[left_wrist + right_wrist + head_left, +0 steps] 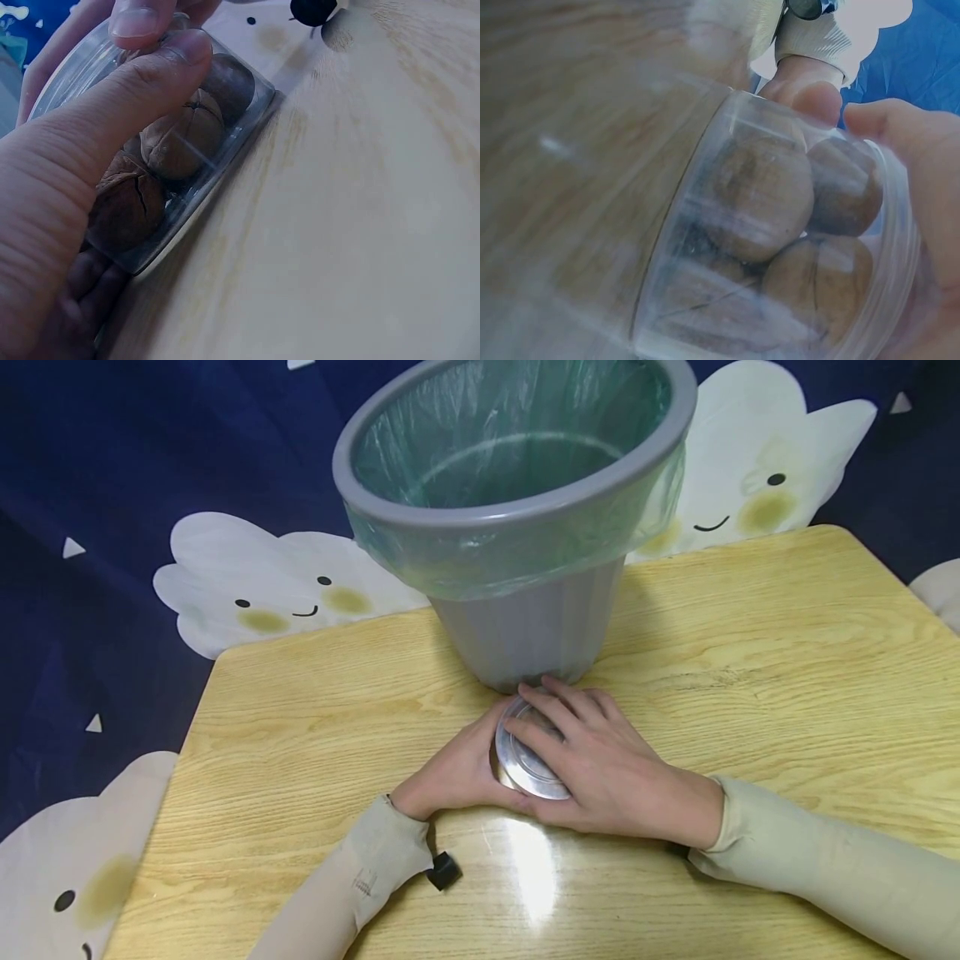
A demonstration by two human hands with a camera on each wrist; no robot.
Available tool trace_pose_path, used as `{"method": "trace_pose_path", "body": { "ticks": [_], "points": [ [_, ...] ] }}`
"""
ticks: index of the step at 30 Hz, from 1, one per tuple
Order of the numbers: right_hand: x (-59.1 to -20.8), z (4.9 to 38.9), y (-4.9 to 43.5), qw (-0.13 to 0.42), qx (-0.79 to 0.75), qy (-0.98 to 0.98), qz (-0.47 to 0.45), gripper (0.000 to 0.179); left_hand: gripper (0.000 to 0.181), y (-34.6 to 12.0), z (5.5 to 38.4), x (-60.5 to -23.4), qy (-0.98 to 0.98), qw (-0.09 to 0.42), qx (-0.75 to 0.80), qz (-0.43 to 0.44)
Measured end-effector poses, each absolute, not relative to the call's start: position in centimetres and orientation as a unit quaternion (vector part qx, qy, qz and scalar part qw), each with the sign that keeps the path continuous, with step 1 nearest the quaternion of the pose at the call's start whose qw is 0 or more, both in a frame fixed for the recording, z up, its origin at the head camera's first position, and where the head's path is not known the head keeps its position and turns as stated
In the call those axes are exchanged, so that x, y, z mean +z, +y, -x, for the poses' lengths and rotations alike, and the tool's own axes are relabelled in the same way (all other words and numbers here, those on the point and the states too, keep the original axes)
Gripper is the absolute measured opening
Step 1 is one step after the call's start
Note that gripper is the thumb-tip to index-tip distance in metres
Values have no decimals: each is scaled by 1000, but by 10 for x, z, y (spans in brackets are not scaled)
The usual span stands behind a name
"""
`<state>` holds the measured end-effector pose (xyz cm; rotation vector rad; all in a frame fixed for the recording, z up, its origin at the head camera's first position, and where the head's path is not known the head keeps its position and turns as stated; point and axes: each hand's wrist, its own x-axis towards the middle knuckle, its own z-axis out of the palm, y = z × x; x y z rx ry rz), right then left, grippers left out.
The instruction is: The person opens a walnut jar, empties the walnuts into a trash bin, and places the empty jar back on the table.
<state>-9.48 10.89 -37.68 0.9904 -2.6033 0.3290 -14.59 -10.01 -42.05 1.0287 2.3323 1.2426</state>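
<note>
A low, clear round jar (671,262) stands on the table, with several brown nuts (184,142) inside, some with cracked shells. Its silvery round lid (531,770) faces up in the head view. Around the jar's left side curls my left hand (461,770), and its thumb lies along the near wall in the left wrist view. My right hand (603,764) grips the lid from above, fingers spread over the top and thumb at the near rim. Part of the lid is hidden beneath those fingers.
Just behind the jar rises a grey bin (525,635) lined with a green plastic bag (480,556). The wooden table (315,735) extends to both sides. A dark blue cloth (90,593) with white clouds hangs beyond its far and left edges.
</note>
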Motion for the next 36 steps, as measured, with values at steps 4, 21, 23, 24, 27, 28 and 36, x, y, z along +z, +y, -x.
{"method": "trace_pose_path", "body": {
  "ticks": [4, 21, 23, 24, 27, 28, 36],
  "points": [
    [-377, 95, 110, 167, 114, -914, -351, 76, 124, -100, 146, -421, 816, 151, 429, -357],
    [-376, 96, 110, 165, 111, -913, -357, 75, 126, -99, 145, -421, 823, 142, 426, -347],
    [-375, 96, 110, 164, 112, -913, -357, 75, 126, -99, 145, -421, 821, 143, 429, -347],
    [-375, 96, 110, 164, 112, -913, -357, 75, 126, -99, 145, -421, 821, 144, 430, -347],
    [-375, 96, 110, 160, 113, -913, -358, 75, 126, -99, 145, -420, 820, 146, 433, -345],
    [-375, 96, 111, 159, 113, -913, -359, 75, 126, -100, 145, -420, 820, 147, 433, -344],
    [-376, 96, 111, 164, 113, -910, -363, 75, 125, -100, 145, -420, 818, 151, 435, -344]
  ]
}}
